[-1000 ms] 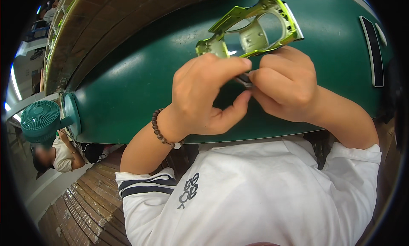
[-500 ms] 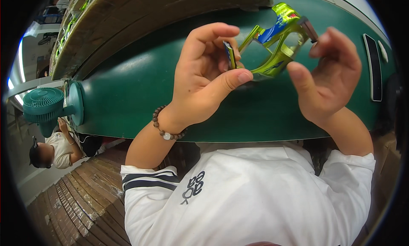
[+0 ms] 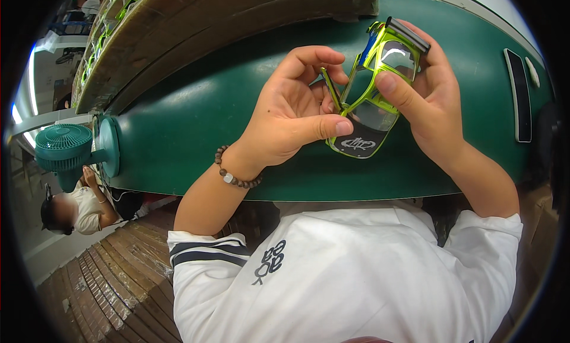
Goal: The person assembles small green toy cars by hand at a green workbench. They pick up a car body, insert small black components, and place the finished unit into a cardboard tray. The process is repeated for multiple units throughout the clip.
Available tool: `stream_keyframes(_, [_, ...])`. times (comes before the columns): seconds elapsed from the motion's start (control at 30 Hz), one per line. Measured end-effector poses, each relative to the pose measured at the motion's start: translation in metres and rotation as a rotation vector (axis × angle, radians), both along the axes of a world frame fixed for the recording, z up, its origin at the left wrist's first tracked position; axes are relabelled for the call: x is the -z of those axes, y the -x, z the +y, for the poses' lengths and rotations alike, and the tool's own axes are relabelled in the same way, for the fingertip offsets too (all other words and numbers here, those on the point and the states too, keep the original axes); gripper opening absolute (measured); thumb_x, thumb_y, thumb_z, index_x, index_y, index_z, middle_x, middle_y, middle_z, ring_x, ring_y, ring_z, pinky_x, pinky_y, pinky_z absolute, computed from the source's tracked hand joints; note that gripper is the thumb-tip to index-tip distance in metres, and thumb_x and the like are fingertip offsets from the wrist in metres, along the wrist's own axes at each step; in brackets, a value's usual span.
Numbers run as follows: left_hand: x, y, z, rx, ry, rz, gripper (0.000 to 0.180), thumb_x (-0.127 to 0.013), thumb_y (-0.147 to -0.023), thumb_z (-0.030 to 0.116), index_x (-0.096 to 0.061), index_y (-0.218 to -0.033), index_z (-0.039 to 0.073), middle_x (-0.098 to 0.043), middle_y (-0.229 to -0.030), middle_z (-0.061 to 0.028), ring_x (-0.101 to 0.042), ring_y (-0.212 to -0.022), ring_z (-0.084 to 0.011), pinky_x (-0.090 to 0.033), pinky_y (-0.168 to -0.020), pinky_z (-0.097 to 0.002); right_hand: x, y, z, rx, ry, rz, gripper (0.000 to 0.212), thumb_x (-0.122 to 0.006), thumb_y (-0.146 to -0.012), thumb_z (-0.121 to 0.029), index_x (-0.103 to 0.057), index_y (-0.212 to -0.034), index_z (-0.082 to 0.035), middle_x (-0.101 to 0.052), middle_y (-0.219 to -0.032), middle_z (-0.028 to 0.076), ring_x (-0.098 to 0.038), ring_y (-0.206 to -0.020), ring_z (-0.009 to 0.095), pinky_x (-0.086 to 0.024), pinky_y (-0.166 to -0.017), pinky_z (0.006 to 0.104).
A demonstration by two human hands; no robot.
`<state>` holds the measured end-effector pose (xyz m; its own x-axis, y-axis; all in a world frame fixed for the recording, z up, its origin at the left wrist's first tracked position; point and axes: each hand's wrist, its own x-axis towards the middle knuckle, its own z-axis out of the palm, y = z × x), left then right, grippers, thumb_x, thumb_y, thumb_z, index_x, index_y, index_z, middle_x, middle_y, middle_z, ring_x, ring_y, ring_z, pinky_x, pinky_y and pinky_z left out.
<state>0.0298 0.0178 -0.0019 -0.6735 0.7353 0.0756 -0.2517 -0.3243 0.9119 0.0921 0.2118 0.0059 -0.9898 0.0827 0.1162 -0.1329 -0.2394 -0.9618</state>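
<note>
A shiny lime-green toy car body shell (image 3: 371, 96) is held between both hands above the green tabletop. Its dark panel (image 3: 362, 138) with a pale printed mark faces up at the near end, and a black bar (image 3: 408, 35) runs across the far end. My left hand (image 3: 285, 114) grips the shell's left near side between thumb and fingers. A narrow green-edged flap (image 3: 331, 89) stands out from that side by the left fingertips. My right hand (image 3: 432, 99) clasps the right side, thumb on top; its other fingers are partly hidden behind the shell.
A brown cardboard edge (image 3: 237, 19) borders the table's far left, with green parts beyond it. A teal fan (image 3: 64, 147) stands at the left. Toward the right lie a dark-screened phone-like slab (image 3: 519, 96) and a small white object (image 3: 532, 73). Another person (image 3: 89, 209) sits at left.
My right hand has closed on the shell, having been apart from it. The shell has turned so the dark panel now shows. My left hand keeps its hold.
</note>
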Motion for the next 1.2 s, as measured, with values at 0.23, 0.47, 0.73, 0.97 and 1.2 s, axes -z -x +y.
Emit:
stream_keyframes(0.23, [-0.004, -0.001, -0.001, -0.360, 0.230, 0.969, 0.088, -0.069, -0.070, -0.017, -0.019, -0.139, 0.003, -0.036, -0.128, -0.0187, -0.058, -0.092, -0.0183, -0.059, -0.076, -0.0309, 0.009, 0.010, 0.006, 0.025, 0.080, -0.025, 0.064, -0.066, -0.087, -0.035, -0.035, -0.133, -0.002, -0.047, -0.124, 0.011, -0.050, -0.111, 0.018, -0.042, -0.095, 0.0321])
stream_keyframes(0.47, [-0.007, 0.002, -0.005, -0.377, 0.199, 1.577, 0.107, -0.072, -0.068, -0.015, -0.007, -0.146, 0.019, -0.019, -0.141, -0.0283, -0.063, -0.095, -0.0278, -0.062, -0.069, -0.0330, 0.005, 0.014, 0.009, 0.003, 0.200, -0.156, 0.035, -0.064, -0.088, -0.022, -0.042, -0.110, -0.006, -0.050, -0.118, 0.012, -0.053, -0.110, 0.020, -0.045, -0.093, 0.0332])
stream_keyframes(0.73, [-0.009, 0.018, -0.009, -0.693, 0.345, 1.492, 0.103, -0.087, -0.061, 0.012, -0.020, -0.139, -0.002, -0.033, -0.138, -0.0223, -0.053, -0.110, -0.0267, -0.047, -0.090, -0.0360, 0.007, 0.013, 0.016, -0.056, -0.116, 0.501, 0.031, -0.062, -0.083, 0.000, -0.036, -0.094, -0.012, -0.040, -0.131, 0.019, -0.038, -0.129, 0.042, -0.037, -0.104, 0.0494])
stream_keyframes(0.97, [-0.011, 0.016, -0.008, -0.714, 0.278, 1.453, 0.087, -0.082, -0.064, 0.008, -0.033, -0.136, 0.001, -0.033, -0.135, -0.0213, -0.046, -0.117, -0.0298, -0.050, -0.088, -0.0360, 0.003, 0.006, 0.017, -0.081, -0.305, 0.743, 0.039, -0.072, -0.078, -0.003, -0.038, -0.093, -0.013, -0.033, -0.134, 0.020, -0.036, -0.130, 0.044, -0.033, -0.107, 0.0519])
stream_keyframes(1.2, [-0.011, 0.012, -0.012, -0.654, 0.258, 1.212, 0.090, -0.079, -0.062, 0.003, -0.031, -0.138, 0.004, -0.032, -0.135, -0.0181, -0.054, -0.108, -0.0261, -0.047, -0.090, -0.0355, 0.007, 0.006, 0.015, -0.093, -0.292, 0.867, 0.045, -0.078, -0.074, -0.005, -0.038, -0.094, -0.012, -0.033, -0.132, 0.020, -0.040, -0.127, 0.044, -0.040, -0.104, 0.0504])
